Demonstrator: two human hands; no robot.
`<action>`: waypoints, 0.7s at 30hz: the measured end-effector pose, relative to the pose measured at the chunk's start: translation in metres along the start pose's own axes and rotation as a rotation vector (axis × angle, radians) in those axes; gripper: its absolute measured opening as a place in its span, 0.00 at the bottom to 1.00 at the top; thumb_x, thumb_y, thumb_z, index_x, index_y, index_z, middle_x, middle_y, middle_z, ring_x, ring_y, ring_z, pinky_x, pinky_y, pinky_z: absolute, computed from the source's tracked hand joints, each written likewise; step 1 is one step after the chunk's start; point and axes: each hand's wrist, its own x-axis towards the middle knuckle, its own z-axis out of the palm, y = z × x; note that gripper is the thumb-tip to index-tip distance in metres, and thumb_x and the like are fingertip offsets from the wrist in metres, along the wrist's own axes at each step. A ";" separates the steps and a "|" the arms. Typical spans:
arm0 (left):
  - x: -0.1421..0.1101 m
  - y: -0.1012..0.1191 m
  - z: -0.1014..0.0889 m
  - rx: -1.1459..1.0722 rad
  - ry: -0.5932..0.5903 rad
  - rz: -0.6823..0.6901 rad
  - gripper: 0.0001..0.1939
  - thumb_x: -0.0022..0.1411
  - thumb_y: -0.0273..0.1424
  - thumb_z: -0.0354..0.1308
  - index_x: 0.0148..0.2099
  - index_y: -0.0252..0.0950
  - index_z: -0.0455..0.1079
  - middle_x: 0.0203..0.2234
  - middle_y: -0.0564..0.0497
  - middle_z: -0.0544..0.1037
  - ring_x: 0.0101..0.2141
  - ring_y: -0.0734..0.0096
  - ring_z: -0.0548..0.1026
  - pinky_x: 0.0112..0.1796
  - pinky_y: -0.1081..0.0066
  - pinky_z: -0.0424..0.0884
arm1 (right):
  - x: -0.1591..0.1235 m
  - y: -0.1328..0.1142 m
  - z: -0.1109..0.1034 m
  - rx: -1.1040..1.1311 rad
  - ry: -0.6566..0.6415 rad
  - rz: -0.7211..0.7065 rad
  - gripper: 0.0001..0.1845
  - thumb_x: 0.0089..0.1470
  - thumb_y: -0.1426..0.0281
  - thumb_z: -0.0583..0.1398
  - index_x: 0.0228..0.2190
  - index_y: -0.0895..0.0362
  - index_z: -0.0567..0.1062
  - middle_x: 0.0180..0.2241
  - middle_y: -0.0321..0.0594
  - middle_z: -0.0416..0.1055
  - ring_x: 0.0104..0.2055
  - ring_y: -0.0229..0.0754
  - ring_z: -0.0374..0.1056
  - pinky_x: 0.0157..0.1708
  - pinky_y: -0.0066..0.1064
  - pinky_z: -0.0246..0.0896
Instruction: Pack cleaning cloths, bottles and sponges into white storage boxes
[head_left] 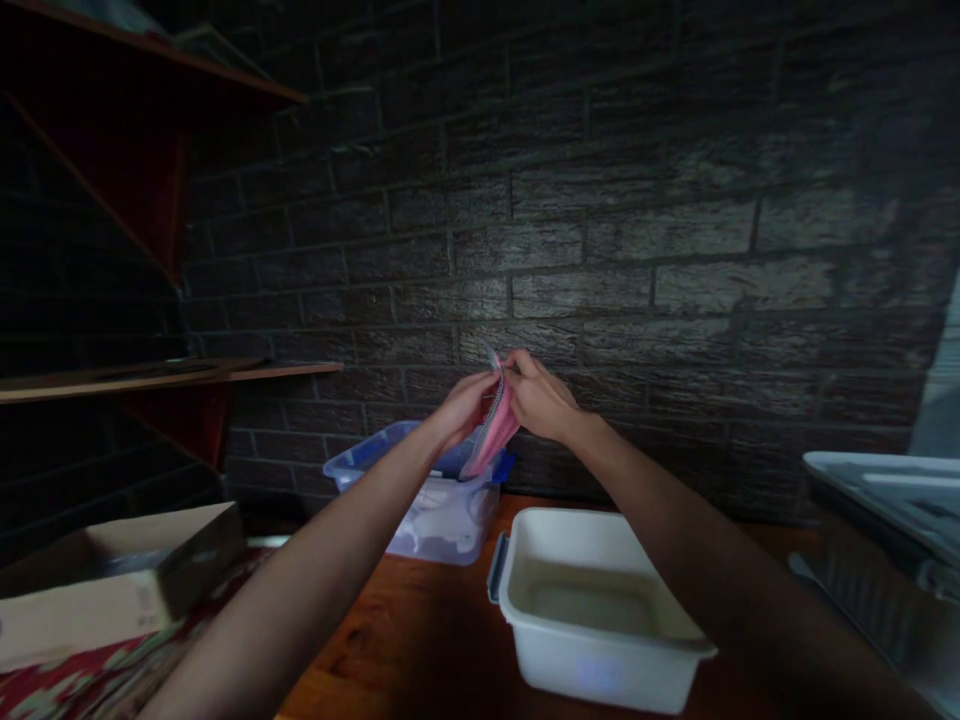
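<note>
Both hands are raised in front of the brick wall, gripping a small pink zip pouch [498, 432] with a dark, toothed-looking strip along its edge. On its left side my left hand [463, 408] is closed on it, the fingertips partly hidden behind the edge. My right hand [538, 398] pinches the upper right part between thumb and fingers. The pouch hangs tilted above the right end of a clear bluish plastic box [442, 525], which has white and blue things in it. What the pouch contains cannot be made out.
A white plastic tub [600, 655] with a grey side latch stands on the wooden table [360, 640], below my right forearm. An open cardboard box [82, 615] lies at left on patterned cloth. Wall shelves [289, 370] jut out at left; a lidded container [885, 540] stands at right.
</note>
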 end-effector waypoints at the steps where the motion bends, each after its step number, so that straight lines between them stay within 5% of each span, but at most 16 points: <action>1: -0.001 0.001 0.012 -0.018 0.011 0.012 0.20 0.58 0.46 0.63 0.46 0.36 0.75 0.34 0.48 0.81 0.33 0.66 0.78 0.37 0.69 0.73 | -0.008 0.001 -0.008 -0.006 0.020 0.007 0.19 0.66 0.76 0.50 0.54 0.59 0.72 0.61 0.49 0.59 0.59 0.47 0.62 0.59 0.33 0.61; 6: 0.002 0.008 0.053 -0.076 0.114 0.103 0.13 0.57 0.39 0.58 0.41 0.36 0.72 0.35 0.50 0.81 0.35 0.66 0.78 0.40 0.70 0.73 | -0.053 0.014 -0.048 -0.005 0.131 0.085 0.15 0.68 0.71 0.52 0.45 0.59 0.78 0.54 0.47 0.65 0.55 0.47 0.64 0.59 0.34 0.61; 12: 0.003 0.007 0.056 -0.023 0.304 0.202 0.10 0.58 0.39 0.53 0.37 0.38 0.67 0.33 0.53 0.77 0.35 0.68 0.74 0.38 0.73 0.69 | -0.128 0.016 -0.077 -0.056 0.232 0.583 0.18 0.64 0.68 0.55 0.26 0.57 0.79 0.40 0.53 0.73 0.43 0.53 0.70 0.52 0.44 0.67; 15: -0.012 0.007 0.062 0.062 0.293 0.219 0.09 0.59 0.37 0.53 0.36 0.38 0.69 0.34 0.54 0.77 0.38 0.67 0.73 0.40 0.73 0.68 | -0.146 0.011 -0.083 -0.051 0.322 0.634 0.11 0.59 0.68 0.60 0.28 0.55 0.80 0.45 0.54 0.74 0.47 0.58 0.70 0.53 0.49 0.66; 18: -0.036 0.018 0.079 0.157 0.187 0.225 0.06 0.60 0.34 0.58 0.35 0.38 0.72 0.34 0.54 0.76 0.40 0.65 0.71 0.43 0.73 0.66 | -0.144 0.012 -0.080 0.174 0.416 0.588 0.17 0.58 0.62 0.63 0.46 0.56 0.79 0.51 0.53 0.73 0.53 0.57 0.70 0.55 0.47 0.65; 21: -0.058 0.031 0.097 0.307 -0.258 0.245 0.13 0.67 0.40 0.57 0.33 0.38 0.70 0.29 0.54 0.71 0.34 0.67 0.68 0.37 0.73 0.65 | -0.139 0.018 -0.067 0.617 0.263 0.559 0.32 0.57 0.50 0.64 0.56 0.57 0.73 0.51 0.50 0.75 0.51 0.52 0.72 0.48 0.39 0.68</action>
